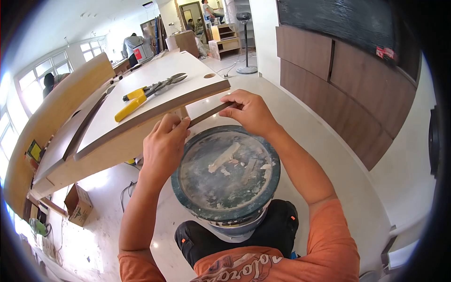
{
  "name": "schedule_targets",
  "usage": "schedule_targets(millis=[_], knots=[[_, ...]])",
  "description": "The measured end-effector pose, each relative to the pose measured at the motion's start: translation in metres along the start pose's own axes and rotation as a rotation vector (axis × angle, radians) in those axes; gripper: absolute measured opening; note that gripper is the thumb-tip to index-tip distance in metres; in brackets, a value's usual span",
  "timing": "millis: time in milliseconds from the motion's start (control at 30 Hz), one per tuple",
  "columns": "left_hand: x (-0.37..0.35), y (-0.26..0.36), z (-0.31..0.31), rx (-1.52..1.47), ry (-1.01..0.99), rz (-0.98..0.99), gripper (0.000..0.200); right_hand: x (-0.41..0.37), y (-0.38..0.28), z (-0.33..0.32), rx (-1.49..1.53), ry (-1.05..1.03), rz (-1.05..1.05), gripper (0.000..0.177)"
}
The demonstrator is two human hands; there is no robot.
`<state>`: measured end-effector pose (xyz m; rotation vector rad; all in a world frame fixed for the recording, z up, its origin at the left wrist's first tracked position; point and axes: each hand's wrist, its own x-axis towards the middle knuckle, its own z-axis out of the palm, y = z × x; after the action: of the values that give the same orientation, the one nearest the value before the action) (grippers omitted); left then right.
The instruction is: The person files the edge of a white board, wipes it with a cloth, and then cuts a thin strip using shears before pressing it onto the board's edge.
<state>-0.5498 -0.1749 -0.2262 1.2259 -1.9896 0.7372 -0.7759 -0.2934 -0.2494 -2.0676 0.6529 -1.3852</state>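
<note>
A thin dark brown strip (209, 113) is stretched between my two hands, above the near edge of a round bucket lid (225, 169). My left hand (165, 141) pinches its left end, beside the front edge of a white board (155, 103). Its right end is between the thumb and fingers of my right hand (249, 112), just off the board's right corner. Yellow-handled snips (145, 94) lie on the board with their blades pointing right. The bucket lid is dusty, with scraps stuck on it, and stands between my knees.
Left of the board is a long curved wooden panel (61, 108). A cardboard box (78, 205) sits on the floor at the lower left. A black stand fan (245, 42) and brown wall panels (338, 84) are further off. Several people are in the background.
</note>
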Motion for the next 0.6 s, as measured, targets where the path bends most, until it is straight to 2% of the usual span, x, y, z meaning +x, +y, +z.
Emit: schedule_targets(millis=[133, 233, 333, 600], knots=[[0.009, 0.000, 0.012, 0.147, -0.008, 0.038, 0.025, 0.009, 0.015, -0.008, 0.334, 0.014, 0.222, 0.032], [0.015, 0.004, 0.014, 0.202, 0.007, 0.026, 0.027, 0.014, 0.027, 0.000, 0.576, 0.116, 0.198, 0.032], [0.022, 0.006, 0.013, 0.245, -0.014, 0.034, 0.028, 0.016, 0.031, 0.005, 0.679, 0.208, 0.253, 0.030], [0.031, 0.002, 0.022, 0.277, -0.012, 0.057, 0.029, 0.022, 0.040, 0.013, 0.470, 0.332, 0.138, 0.025]])
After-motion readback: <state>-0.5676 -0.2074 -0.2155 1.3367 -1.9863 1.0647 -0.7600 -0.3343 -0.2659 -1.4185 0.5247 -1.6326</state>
